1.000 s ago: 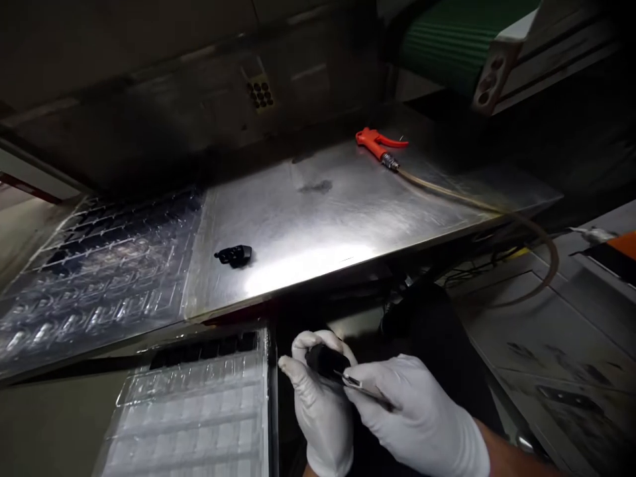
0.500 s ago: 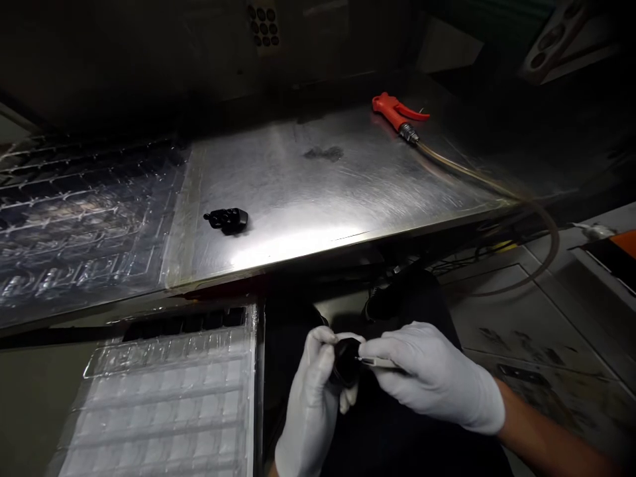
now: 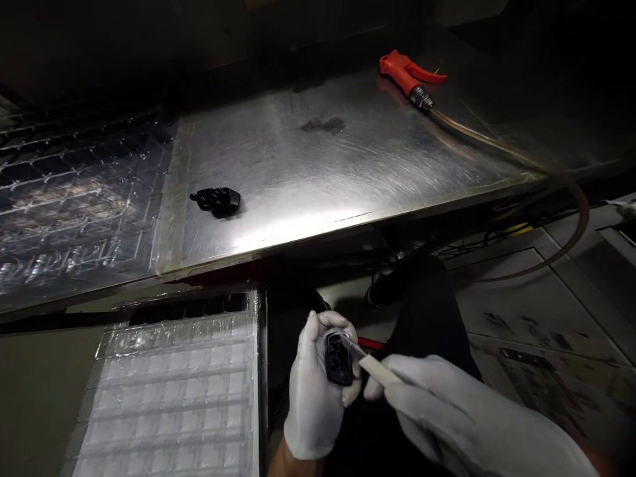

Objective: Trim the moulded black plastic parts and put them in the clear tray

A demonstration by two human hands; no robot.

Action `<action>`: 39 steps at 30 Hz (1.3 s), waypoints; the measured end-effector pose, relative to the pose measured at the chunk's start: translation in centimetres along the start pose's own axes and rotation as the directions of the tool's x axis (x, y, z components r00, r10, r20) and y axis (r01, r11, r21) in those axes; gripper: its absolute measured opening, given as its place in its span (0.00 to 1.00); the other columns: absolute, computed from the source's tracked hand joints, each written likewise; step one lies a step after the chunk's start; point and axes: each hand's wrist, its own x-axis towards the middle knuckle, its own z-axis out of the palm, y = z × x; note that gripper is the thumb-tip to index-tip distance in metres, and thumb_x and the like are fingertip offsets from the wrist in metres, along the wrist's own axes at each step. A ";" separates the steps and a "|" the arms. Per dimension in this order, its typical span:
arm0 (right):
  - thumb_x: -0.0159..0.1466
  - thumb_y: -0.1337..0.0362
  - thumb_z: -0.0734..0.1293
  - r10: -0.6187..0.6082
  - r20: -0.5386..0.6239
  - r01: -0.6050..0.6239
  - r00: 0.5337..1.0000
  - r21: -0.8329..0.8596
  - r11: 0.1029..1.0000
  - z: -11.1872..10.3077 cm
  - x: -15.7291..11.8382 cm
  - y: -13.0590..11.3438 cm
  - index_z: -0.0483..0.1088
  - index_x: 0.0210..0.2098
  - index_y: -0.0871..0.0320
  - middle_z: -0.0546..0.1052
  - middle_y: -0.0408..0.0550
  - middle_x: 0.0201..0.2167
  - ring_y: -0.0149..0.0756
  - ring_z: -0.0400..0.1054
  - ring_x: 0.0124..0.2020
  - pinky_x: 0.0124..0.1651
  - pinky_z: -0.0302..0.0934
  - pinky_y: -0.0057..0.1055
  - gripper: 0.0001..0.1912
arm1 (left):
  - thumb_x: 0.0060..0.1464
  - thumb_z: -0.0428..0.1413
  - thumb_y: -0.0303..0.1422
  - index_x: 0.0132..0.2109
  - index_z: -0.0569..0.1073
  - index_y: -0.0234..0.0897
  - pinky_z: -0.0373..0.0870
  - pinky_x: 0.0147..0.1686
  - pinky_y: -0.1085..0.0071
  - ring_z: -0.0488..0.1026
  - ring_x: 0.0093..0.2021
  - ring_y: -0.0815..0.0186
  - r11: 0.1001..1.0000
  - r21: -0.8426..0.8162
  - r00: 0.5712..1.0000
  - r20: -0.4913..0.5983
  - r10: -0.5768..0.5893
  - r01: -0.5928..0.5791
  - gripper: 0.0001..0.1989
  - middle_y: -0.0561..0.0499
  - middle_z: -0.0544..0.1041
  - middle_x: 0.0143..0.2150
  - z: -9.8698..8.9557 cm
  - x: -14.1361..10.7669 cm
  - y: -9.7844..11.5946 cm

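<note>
Fingers of the left hand, gloved in white, pinch a small black plastic part by its edges at lower centre of the frame, its open face turned up toward the camera. The right hand, also gloved, is closed around a slim pale-handled tool whose tip touches the upper edge of the part.

The part looks light and rigid, a moulded piece with smooth sides; gloves may slide on it, so a hold across its two long edges, as now, seems the surest. Thin rims could probably mark or chip under the tool's point.

Left of the hands, at lower left, lies a clear compartment tray. Above, a steel table fills the middle of the frame, with a second black part lying at its left and an orange air gun with its hose at upper right.
</note>
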 end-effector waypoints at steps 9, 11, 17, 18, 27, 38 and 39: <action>0.73 0.39 0.61 -0.006 0.319 -0.155 0.948 0.475 0.866 0.2 0.4 -0.4 0.65 0.57 0.65 0.68 0.43 0.23 0.25 0.56 0.16 0.19 0.54 0.16 0.33 | 0.63 0.43 0.60 0.37 0.72 0.36 0.49 0.12 0.79 0.54 0.14 0.76 0.987 0.158 0.982 -0.176 0.065 -0.037 0.31 0.52 0.68 0.25 0.2 0.5 -0.6; 0.73 0.41 0.60 -0.020 0.328 -0.155 0.945 0.500 0.852 0.1 0.8 -0.6 0.66 0.55 0.65 0.67 0.42 0.22 0.25 0.56 0.15 0.18 0.55 0.15 0.31 | 0.62 0.45 0.61 0.37 0.72 0.36 0.50 0.12 0.79 0.59 0.16 0.75 0.984 0.171 0.974 -0.210 0.088 -0.052 0.31 0.51 0.70 0.29 0.1 0.8 -0.7; 0.74 0.49 0.59 0.089 0.357 -0.273 0.930 0.507 0.818 0.1 1.6 -1.1 0.64 0.56 0.65 0.65 0.40 0.20 0.25 0.54 0.13 0.16 0.53 0.15 0.25 | 0.61 0.49 0.60 0.37 0.71 0.36 0.56 0.14 0.80 0.64 0.20 0.73 0.987 0.149 0.963 -0.253 0.090 -0.053 0.29 0.51 0.70 0.30 0.3 1.4 -0.8; 0.74 0.50 0.59 0.110 0.373 -0.303 0.921 0.510 0.805 0.1 1.7 -1.1 0.63 0.56 0.65 0.65 0.40 0.20 0.25 0.54 0.13 0.16 0.52 0.15 0.24 | 0.61 0.50 0.60 0.37 0.71 0.36 0.56 0.14 0.80 0.64 0.20 0.73 0.987 0.153 0.962 -0.255 0.092 -0.054 0.29 0.51 0.70 0.30 0.3 1.5 -0.8; 0.67 0.56 0.60 0.033 0.403 -0.313 0.915 0.652 0.691 -0.2 2.5 -0.7 0.61 0.53 0.66 0.67 0.43 0.22 0.25 0.57 0.14 0.16 0.53 0.13 0.22 | 0.60 0.52 0.59 0.36 0.71 0.37 0.70 0.25 0.79 0.70 0.26 0.71 0.989 0.125 0.947 -0.300 0.114 -0.080 0.27 0.51 0.71 0.32 0.2 2.1 -1.1; 0.75 0.70 0.50 -0.049 0.369 -0.265 0.928 0.746 0.611 0.8 3.0 0.5 0.64 0.53 0.66 0.65 0.43 0.22 0.24 0.55 0.14 0.16 0.57 0.12 0.15 | 0.62 0.49 0.59 0.35 0.71 0.37 0.66 0.22 0.80 0.68 0.23 0.72 0.981 0.169 0.944 -0.297 0.143 -0.096 0.28 0.52 0.70 0.29 -0.1 2.3 -1.3; 0.75 0.70 0.51 -0.038 0.383 -0.285 0.923 0.747 0.600 0.8 3.1 0.5 0.64 0.53 0.67 0.65 0.43 0.22 0.24 0.55 0.14 0.16 0.58 0.12 0.15 | 0.61 0.49 0.60 0.36 0.71 0.37 0.65 0.21 0.80 0.67 0.23 0.72 0.981 0.173 0.944 -0.299 0.142 -0.093 0.29 0.52 0.70 0.29 -0.2 2.2 -1.3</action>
